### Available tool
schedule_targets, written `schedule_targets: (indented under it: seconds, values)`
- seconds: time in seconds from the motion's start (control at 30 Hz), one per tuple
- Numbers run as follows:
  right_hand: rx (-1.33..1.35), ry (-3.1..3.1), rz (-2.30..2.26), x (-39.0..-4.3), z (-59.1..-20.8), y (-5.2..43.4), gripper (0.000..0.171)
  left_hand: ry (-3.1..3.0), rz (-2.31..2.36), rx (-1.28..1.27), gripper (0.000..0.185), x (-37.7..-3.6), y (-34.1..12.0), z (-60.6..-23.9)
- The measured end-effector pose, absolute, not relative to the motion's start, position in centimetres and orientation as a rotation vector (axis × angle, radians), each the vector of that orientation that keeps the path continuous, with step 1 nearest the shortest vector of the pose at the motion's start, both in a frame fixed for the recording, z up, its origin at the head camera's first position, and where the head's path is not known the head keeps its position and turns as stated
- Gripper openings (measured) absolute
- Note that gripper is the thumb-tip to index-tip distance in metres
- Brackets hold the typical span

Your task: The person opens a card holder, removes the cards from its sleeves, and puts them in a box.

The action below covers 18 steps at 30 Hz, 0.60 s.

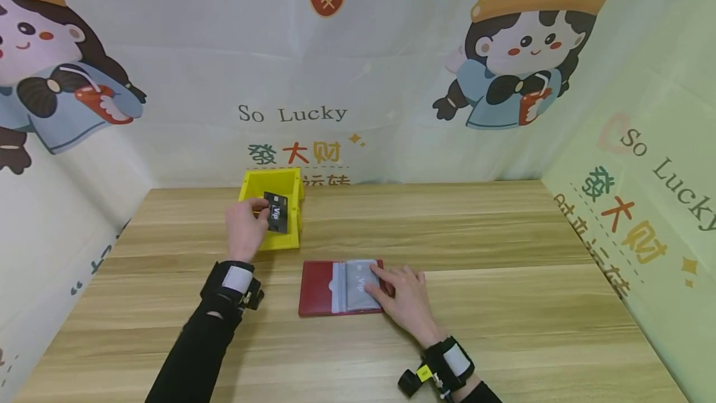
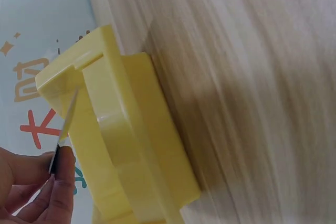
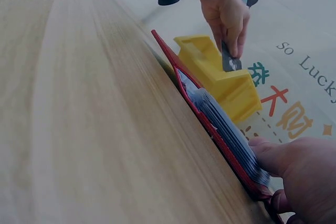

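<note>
My left hand (image 1: pixel 246 229) pinches a black card (image 1: pixel 278 213) marked "Vip" by its edge. It holds the card over the yellow bin (image 1: pixel 282 240); in the left wrist view, the card (image 2: pixel 65 121) appears nearly edge-on between thumb and fingers. On the table lies a red card holder (image 1: pixel 316 288), spread open, with clear sleeves (image 1: pixel 362 285) stacked on its right half. Another "Vip" card shows through the top sleeve. My right hand (image 1: pixel 405 300) grips the holder's right side, one digit on the sleeves and another at the cover's edge, as the right wrist view shows.
The yellow bin stands at the back of the wooden table (image 1: pixel 475 229), against a printed cloth backdrop (image 1: pixel 391 79). Cloth also hangs along the left and right sides. Wrist cameras are strapped to both arms.
</note>
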State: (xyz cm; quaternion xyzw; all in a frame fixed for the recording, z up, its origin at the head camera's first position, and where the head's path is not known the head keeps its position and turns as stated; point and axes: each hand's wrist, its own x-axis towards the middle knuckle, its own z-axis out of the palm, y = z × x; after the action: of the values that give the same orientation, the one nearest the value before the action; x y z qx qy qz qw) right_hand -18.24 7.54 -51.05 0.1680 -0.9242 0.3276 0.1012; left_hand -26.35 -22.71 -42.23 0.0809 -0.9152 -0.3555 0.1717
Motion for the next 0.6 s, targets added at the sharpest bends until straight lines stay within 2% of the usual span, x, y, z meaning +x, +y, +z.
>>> schedule_targets:
  seconds: [0.2,0.6]
  values:
    - [0.504,-2.717,0.966,-18.2,-51.1,7.6,0.044,-2.628,-1.032,0.247,0.03,-26.2,-22.6,-42.9]
    - [0.509,-2.707,0.965,-18.2,-51.2,7.7,0.044,-2.596,-0.979,0.255,0.022,-26.4,-21.6,-44.5]
